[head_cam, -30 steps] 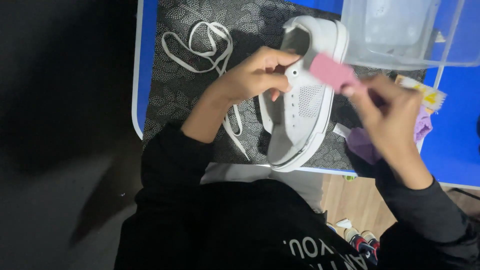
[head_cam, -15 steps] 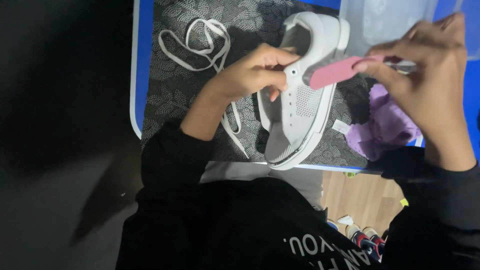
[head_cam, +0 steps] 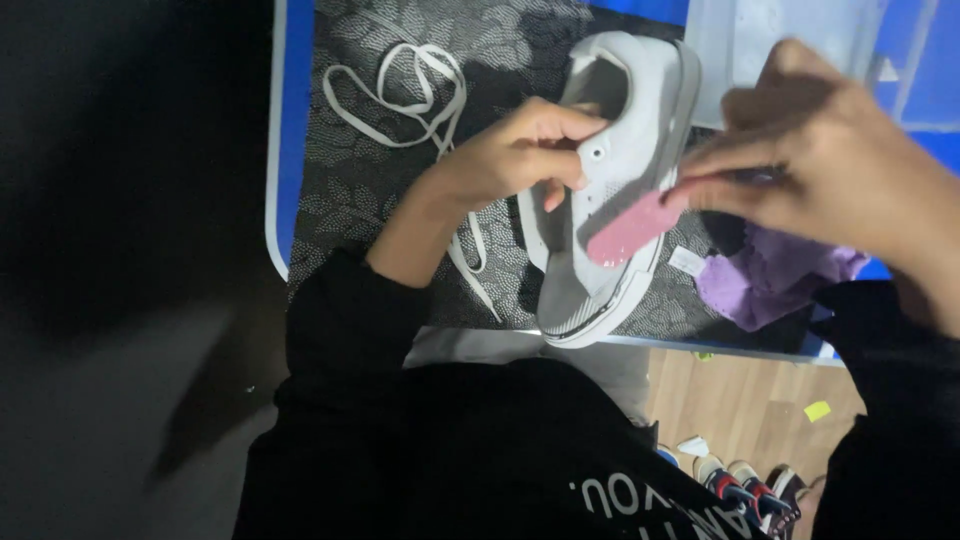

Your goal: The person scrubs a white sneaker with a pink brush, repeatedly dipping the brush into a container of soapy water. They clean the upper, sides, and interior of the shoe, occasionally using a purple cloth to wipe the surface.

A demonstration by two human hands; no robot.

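A white sneaker [head_cam: 610, 200] without its lace lies on a dark patterned mat [head_cam: 370, 200], toe toward me. My left hand [head_cam: 510, 155] grips the shoe by its side at the eyelets. My right hand [head_cam: 810, 165] pinches a flat pink sponge-like pad [head_cam: 632, 226] whose lower end rests against the shoe's side. A loose white shoelace [head_cam: 410, 100] lies curled on the mat left of the shoe.
A purple cloth [head_cam: 770, 285] sits crumpled on the mat right of the shoe. A clear plastic box [head_cam: 790, 40] stands at the back right on the blue table [head_cam: 295, 120]. Wooden floor and more shoes [head_cam: 745, 490] show below the table edge.
My right hand has swung the pink pad down and leftward, from above the purple cloth onto the side of the sneaker. The left hand keeps its hold on the shoe.
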